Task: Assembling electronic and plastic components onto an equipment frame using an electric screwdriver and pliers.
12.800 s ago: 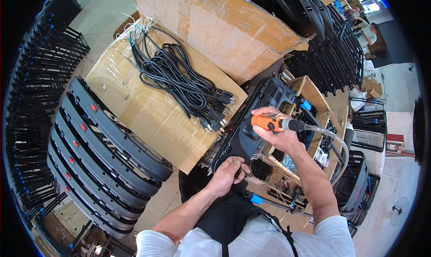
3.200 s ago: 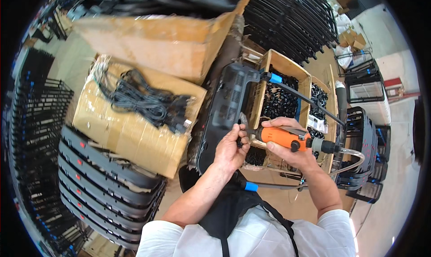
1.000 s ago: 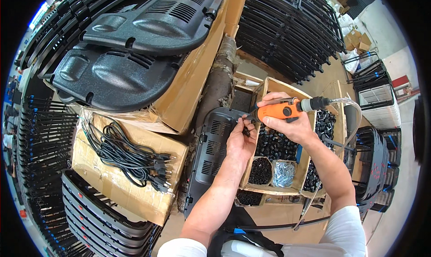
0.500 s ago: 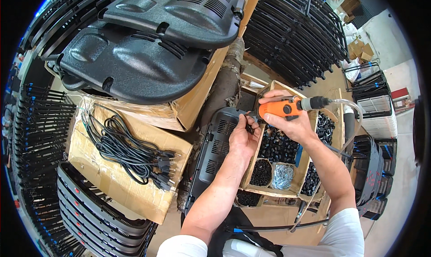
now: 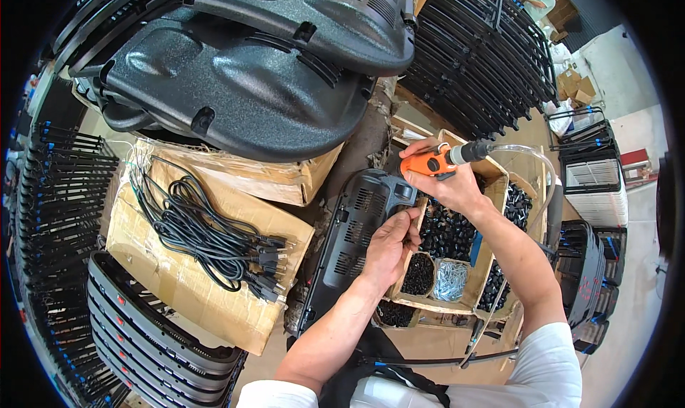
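Note:
My right hand (image 5: 455, 188) is wrapped round an orange air screwdriver (image 5: 425, 163), held over the far end of a long black vented plastic housing (image 5: 354, 231). A clear hose (image 5: 531, 153) runs off the tool's back end to the right. The tool's tip is hidden by its body and my fingers. My left hand (image 5: 389, 245) is closed beside the housing's right edge, at the side of a wooden parts box (image 5: 389, 292). Its fingertips press together; whatever they hold is too small or hidden to name.
Inside the box lie black plastic parts (image 5: 442, 230), dark screws (image 5: 417, 275) and silver screws (image 5: 450, 279). Power cords (image 5: 207, 226) rest on cardboard (image 5: 160, 283) at left. Large black covers (image 5: 242, 101) are stacked at the far left; black frames (image 5: 464, 58) stand beyond the box.
My left hand has drawn back toward me, away from the screwdriver's tip. The screwdriver has shifted slightly left and away in my right hand. The view has also shifted a little.

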Action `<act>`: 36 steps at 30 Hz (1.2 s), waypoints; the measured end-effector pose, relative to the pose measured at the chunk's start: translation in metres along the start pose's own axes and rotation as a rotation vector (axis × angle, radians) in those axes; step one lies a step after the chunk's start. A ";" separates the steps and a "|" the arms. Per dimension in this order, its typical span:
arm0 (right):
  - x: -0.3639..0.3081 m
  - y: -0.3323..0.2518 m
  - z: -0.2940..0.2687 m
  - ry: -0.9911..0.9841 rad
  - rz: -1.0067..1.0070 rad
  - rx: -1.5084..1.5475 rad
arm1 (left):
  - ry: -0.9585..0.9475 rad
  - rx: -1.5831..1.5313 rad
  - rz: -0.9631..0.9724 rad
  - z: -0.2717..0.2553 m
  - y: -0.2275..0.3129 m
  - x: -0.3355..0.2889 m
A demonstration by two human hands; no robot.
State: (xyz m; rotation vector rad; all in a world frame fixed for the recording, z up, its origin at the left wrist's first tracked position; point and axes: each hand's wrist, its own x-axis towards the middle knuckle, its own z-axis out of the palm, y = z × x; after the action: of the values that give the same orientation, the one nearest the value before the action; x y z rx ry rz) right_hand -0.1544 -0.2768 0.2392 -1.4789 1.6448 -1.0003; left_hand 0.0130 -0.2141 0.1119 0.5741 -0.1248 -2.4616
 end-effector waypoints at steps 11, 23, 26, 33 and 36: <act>0.002 -0.008 -0.002 -0.052 0.028 -0.038 | 0.239 0.086 0.037 0.008 0.011 -0.024; -0.002 -0.017 -0.010 -0.034 -0.013 0.129 | 0.211 0.146 0.091 -0.001 0.019 -0.024; -0.004 -0.034 -0.002 -0.062 -0.026 0.175 | 0.269 0.126 0.113 -0.001 0.017 -0.032; -0.007 -0.042 0.035 -0.147 0.050 0.227 | 0.278 0.065 0.089 -0.005 0.020 -0.043; -0.004 -0.043 0.049 -0.170 0.067 0.196 | 0.274 0.039 0.068 -0.008 0.024 -0.050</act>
State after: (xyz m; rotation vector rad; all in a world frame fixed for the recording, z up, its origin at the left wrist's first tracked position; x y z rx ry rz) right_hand -0.0912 -0.2790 0.2552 -1.3317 1.4237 -0.9430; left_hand 0.0657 -0.2045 0.1282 0.9019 -0.0806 -2.2936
